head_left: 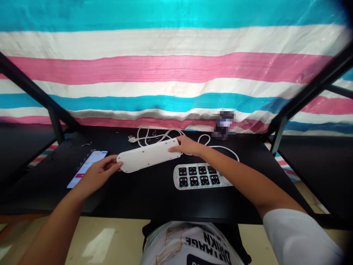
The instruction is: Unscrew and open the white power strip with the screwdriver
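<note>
Both hands hold a long white power strip cover (149, 156) above the black table, tilted up toward the right. Small screw holes dot its surface. My left hand (106, 169) pinches its left end between thumb and fingers. My right hand (187, 145) grips the other end, thumb on the face. Below my right forearm lies the open power strip body (197, 177), showing black socket inserts in two rows; the forearm hides part of its right side. A white power cord (233, 151) curves from near the body toward the back, where a plug (132, 139) lies.
A phone with a lit screen (96, 157) lies on the black table (138, 198) beside my left hand. A blurred dark object (224, 125) stands at the back right. Black metal frame bars (311, 88) and a striped sheet (165, 70) bound the table.
</note>
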Available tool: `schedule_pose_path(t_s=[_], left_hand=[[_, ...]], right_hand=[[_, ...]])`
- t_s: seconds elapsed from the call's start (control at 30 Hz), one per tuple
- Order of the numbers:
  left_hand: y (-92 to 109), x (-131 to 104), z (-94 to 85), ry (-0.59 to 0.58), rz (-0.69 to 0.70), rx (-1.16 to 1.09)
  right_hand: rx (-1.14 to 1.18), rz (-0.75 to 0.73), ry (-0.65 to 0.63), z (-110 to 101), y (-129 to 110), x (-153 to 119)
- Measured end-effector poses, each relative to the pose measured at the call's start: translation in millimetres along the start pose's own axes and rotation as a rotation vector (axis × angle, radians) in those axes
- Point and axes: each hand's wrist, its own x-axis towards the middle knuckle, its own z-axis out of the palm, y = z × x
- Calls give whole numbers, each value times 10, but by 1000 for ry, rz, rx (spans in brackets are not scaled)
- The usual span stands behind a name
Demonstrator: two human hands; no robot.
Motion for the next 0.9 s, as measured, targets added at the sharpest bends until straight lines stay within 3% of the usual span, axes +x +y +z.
schedule_pose_path(t_s=[0.17, 0.3, 0.4, 0.5, 0.7, 0.9], left_hand=[[-31, -226, 60, 176, 107, 123], [-76, -492, 82, 234, 305, 313], [-179, -677, 72, 257, 455, 431], [-310, -814, 77, 258, 554, 492], [-479, -923, 140, 153, 450, 469], [-300, -963, 227, 141, 301, 438]], right_hand=[[-219, -160, 25, 74, 114, -25], [-374, -481, 46, 188, 294, -115], [-498, -665, -40, 276, 415, -154], [-655, -708, -195, 337, 468, -171], [-813, -686, -283, 389, 386, -225], [-774, -622, -299, 399, 278, -273]])
